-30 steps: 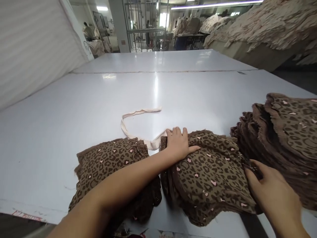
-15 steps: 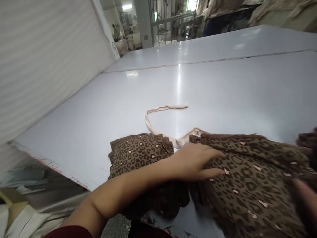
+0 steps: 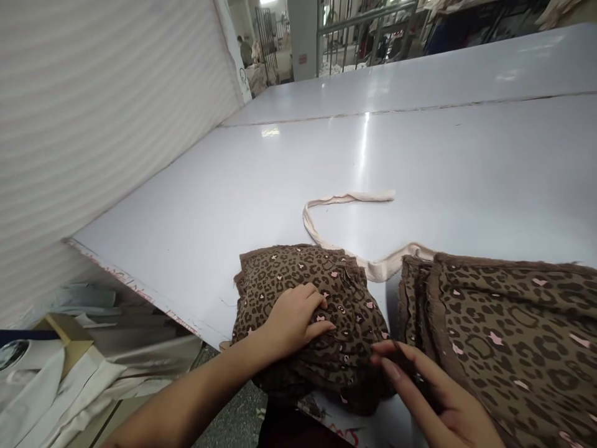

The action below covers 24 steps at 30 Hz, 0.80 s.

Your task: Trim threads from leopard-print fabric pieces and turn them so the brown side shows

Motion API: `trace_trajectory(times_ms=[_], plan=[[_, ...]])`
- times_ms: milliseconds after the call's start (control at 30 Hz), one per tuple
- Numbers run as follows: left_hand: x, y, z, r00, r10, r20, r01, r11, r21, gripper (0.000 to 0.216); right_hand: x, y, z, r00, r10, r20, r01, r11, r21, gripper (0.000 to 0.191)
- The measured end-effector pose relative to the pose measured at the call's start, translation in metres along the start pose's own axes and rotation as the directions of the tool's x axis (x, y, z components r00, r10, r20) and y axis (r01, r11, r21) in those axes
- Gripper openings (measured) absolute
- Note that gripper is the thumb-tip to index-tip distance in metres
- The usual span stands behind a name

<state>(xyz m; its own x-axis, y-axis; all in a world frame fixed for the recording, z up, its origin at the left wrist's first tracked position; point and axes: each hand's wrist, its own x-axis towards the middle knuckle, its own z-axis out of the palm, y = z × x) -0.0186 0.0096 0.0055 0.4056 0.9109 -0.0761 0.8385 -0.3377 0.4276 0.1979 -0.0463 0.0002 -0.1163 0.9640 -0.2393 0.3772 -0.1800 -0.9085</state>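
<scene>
A bundle of brown leopard-print fabric (image 3: 289,267) with small pink marks lies at the near edge of the table. My left hand (image 3: 296,317) rests on top of it, fingers slightly curled and thumb apart, not gripping. By the bundle's right side is my right hand (image 3: 433,386), thumb and fingers pinched on a dark bit of fabric (image 3: 413,366); whether that bit belongs to the bundle I cannot tell. A larger stack of the same print (image 3: 513,317) lies to the right. Behind both runs a cream fabric strip (image 3: 349,198), its near part passing along the stacks' far edges.
The pale, shiny table (image 3: 209,193) stretches away, with a seam across it. White layered sheeting (image 3: 116,112) rises at the left. Below the table's left edge are a cardboard box (image 3: 69,336) and pale fabric pieces (image 3: 69,392). Metal railings (image 3: 364,28) stand at the back.
My left hand has moved left from the larger stack onto the smaller bundle. My right hand has come in from the right edge to beside the bundle. The view has shifted left.
</scene>
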Motion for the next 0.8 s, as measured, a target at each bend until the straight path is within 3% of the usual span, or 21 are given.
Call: trace_trajectory(times_ms=[133, 233, 367, 433, 533, 633, 800], plan=[[0.002, -0.003, -0.007, 0.998, -0.055, -0.035, 0.048, 0.983, -0.179, 0.009, 0.006, 0.0, 0.012, 0.995, 0.078, 0.061, -0.081, 0.996, 0.043, 0.042], [-0.003, 0.004, -0.023, 0.993, -0.086, -0.08, 0.045, 0.906, -0.421, 0.01, 0.009, -0.001, 0.008, 0.993, 0.118, -0.002, -0.117, 0.992, 0.049, 0.046], [-0.016, 0.024, -0.02, 0.996, 0.054, -0.072, -0.084, 0.837, -0.54, 0.009, 0.015, -0.006, 0.006, 0.978, 0.191, -0.086, -0.184, 0.979, 0.09, 0.057], [-0.021, 0.03, -0.007, 0.994, 0.104, -0.028, -0.102, 0.827, -0.553, 0.011, 0.016, -0.004, 0.01, 0.974, 0.221, -0.057, -0.217, 0.973, 0.074, 0.06], [-0.023, 0.031, 0.008, 0.996, 0.087, 0.008, -0.07, 0.851, -0.52, 0.016, 0.014, 0.0, 0.016, 0.978, 0.206, -0.042, -0.202, 0.975, 0.088, 0.056], [-0.019, 0.026, 0.009, 0.998, 0.051, -0.02, -0.055, 0.896, -0.441, 0.019, 0.013, 0.001, 0.019, 0.971, 0.22, -0.092, -0.206, 0.969, 0.138, 0.051], [-0.013, 0.027, 0.012, 0.993, 0.099, -0.06, -0.112, 0.951, -0.288, 0.029, 0.024, -0.009, 0.018, 0.976, 0.174, -0.13, -0.16, 0.981, 0.111, 0.047]])
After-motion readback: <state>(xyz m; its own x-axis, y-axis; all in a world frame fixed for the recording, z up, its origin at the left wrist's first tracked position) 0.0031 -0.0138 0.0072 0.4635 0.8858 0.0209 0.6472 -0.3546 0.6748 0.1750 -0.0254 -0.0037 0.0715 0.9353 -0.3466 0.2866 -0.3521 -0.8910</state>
